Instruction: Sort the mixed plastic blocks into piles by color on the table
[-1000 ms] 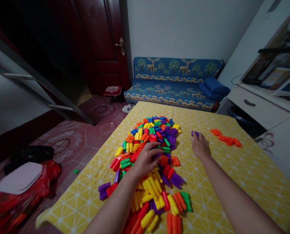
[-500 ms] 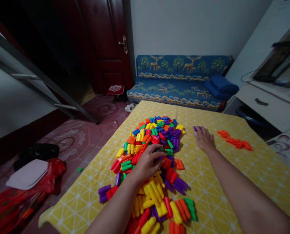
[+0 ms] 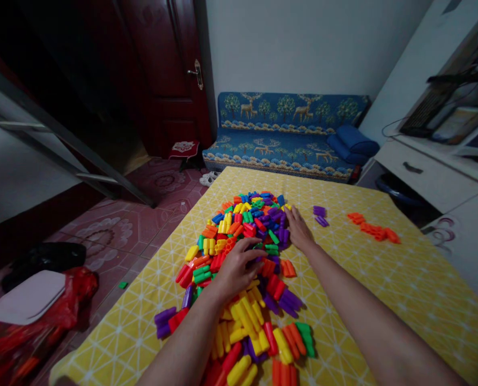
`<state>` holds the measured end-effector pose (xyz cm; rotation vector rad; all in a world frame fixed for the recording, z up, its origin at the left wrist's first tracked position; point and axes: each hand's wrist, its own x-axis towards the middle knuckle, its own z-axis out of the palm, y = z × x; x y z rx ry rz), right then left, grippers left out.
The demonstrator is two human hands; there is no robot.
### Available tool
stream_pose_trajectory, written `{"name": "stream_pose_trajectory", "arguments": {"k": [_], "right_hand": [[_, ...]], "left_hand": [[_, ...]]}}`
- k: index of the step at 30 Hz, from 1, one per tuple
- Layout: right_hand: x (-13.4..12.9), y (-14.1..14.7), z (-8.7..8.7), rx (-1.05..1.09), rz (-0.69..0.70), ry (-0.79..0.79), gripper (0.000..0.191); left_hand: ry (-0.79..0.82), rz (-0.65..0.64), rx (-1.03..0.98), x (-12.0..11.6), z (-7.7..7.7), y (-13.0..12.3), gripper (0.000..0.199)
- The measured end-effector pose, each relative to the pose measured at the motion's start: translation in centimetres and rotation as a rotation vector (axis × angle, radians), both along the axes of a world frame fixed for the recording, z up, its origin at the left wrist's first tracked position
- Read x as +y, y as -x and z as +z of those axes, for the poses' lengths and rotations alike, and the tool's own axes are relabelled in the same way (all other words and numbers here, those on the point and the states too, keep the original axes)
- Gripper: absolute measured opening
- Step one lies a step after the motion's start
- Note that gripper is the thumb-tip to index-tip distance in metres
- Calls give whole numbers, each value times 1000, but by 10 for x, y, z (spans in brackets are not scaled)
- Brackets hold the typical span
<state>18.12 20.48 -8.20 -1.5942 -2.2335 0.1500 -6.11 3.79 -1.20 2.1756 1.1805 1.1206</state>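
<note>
Blue sofa beyond; left hand hides blocks.

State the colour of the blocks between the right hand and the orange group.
Those blocks are purple; the head view shows them best.

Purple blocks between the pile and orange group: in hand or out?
Out: the purple blocks lie on the yellow tablecloth, apart from the right hand.

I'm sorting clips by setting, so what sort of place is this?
Probably a room in a home: a blue sofa with a deer-and-tree pattern, a dark red door, and a table with a yellow patterned tablecloth.
</note>
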Motion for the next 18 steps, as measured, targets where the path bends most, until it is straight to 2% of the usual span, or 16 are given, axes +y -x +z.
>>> {"name": "stream_pose_trajectory", "arguments": {"k": [4,7,12,15,18], "right_hand": [[-6,32,0,56,-113,47,77],[-16,41,2,39,-75,79,70],[-30,42,6,34,68,117,61],[-34,39,11,88,59,118,64],[-49,33,17,181,-13,90,65]], "left_hand": [[-3,0,-5,1,-2,1,25],[-17,1,-18,1,-3,0,24],[-18,2,-37,2,-1,-1,23],[-24,1,-54,2,-2,0,23],[-24,5,-62,3,-3,1,21]]}}
